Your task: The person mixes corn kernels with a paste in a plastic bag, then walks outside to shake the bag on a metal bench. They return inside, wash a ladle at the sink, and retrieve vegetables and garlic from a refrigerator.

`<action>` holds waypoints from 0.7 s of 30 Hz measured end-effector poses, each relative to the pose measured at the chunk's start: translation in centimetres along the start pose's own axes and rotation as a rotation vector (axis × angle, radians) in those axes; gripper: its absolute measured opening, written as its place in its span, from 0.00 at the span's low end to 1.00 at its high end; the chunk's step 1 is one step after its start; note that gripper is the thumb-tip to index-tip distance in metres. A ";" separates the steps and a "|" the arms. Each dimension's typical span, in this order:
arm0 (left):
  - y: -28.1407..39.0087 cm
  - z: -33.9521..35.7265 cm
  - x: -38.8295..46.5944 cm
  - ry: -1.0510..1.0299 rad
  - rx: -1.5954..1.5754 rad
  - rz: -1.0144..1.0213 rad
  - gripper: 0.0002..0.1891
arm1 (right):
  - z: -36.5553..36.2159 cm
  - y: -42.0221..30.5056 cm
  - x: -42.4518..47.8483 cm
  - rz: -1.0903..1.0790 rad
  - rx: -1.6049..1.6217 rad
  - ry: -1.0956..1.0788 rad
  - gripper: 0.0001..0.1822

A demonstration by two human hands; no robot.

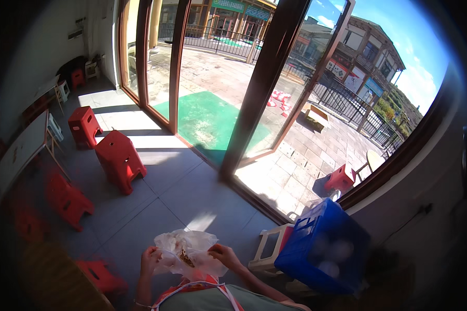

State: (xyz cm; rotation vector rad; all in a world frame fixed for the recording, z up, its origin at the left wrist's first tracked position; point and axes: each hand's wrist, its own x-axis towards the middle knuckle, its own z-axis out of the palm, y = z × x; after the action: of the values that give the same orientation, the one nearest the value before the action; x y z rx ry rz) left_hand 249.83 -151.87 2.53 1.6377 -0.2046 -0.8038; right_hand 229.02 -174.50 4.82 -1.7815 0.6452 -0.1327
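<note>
A translucent plastic bag (175, 243) is spread between my hands in front of my body. Small brown pieces (186, 258) lie inside it; what they are cannot be told. My left hand (150, 257) pinches the bag's left edge, and my right hand (220, 254) pinches its right edge. Below the bag show a red apron (208, 279) with pale trim and a green top (202, 298).
Red plastic stools (116, 161) stand at the left beside a table (21, 155). A blue plastic crate (307, 248) rests on a pale stool (270, 248) to the right. Ahead, a brown-framed glass door (292, 112) opens onto a paved terrace. A wooden tabletop edge (89, 285) lies at lower left.
</note>
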 end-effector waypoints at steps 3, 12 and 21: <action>1.7 -5.0 5.3 0.043 -0.162 0.058 0.05 | 1.5 -3.5 9.3 -0.064 0.021 -0.098 0.10; 14.0 -5.8 23.7 0.078 -0.173 0.149 0.07 | -1.2 -8.2 28.2 -0.241 0.079 0.006 0.08; 18.7 0.0 48.8 -0.229 -0.052 0.057 0.11 | -8.6 -7.5 42.7 -0.088 0.043 0.284 0.10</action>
State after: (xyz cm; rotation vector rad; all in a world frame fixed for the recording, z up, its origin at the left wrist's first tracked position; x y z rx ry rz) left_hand 291.58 -183.26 0.98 1.4833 -0.3866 -0.9451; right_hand 264.09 -201.44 4.41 -1.7648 0.7597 -0.4632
